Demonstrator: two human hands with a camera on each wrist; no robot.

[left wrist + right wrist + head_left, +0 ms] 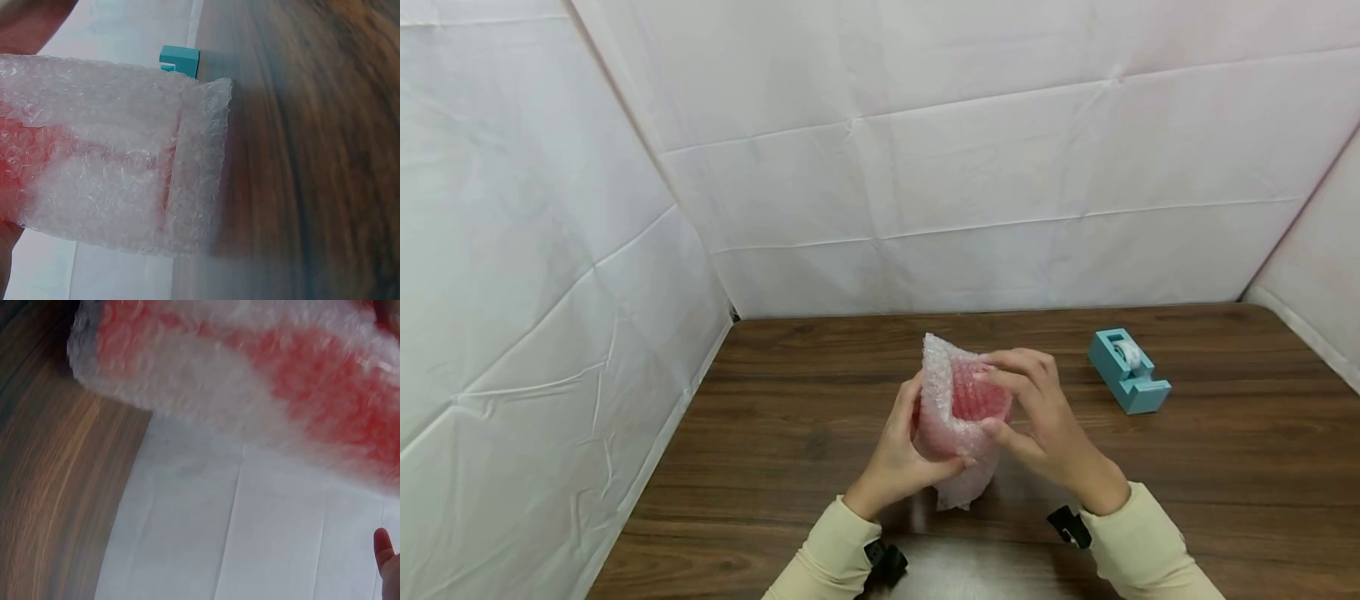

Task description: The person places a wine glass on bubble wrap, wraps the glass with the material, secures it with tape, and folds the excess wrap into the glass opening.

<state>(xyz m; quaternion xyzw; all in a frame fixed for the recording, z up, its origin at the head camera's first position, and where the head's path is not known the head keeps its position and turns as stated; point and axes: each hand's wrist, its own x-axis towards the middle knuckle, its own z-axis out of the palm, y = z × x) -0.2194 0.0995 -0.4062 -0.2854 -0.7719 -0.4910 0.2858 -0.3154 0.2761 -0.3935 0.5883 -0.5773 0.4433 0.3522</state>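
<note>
A red object [976, 392], its kind hidden by the layers around it, stands wrapped in clear bubble wrap [937, 392]. My left hand [898, 454] grips the bundle from the left, thumb across its near side and fingers behind. At the top, my right hand [1052, 425] curls thumb and fingers over the open edge of the wrap on the right. Seen from the left wrist, the wrap's lower end [200, 169] hangs past the red part, close over the table. Red shows through the wrap [200, 381] in the right wrist view too.
A blue tape dispenser [1126, 375] with a roll of clear tape stands to the right on the dark wooden table [805, 433]. White cloth walls [970, 183] rise behind the table and at both sides. Each wrist carries a black strap [1067, 527].
</note>
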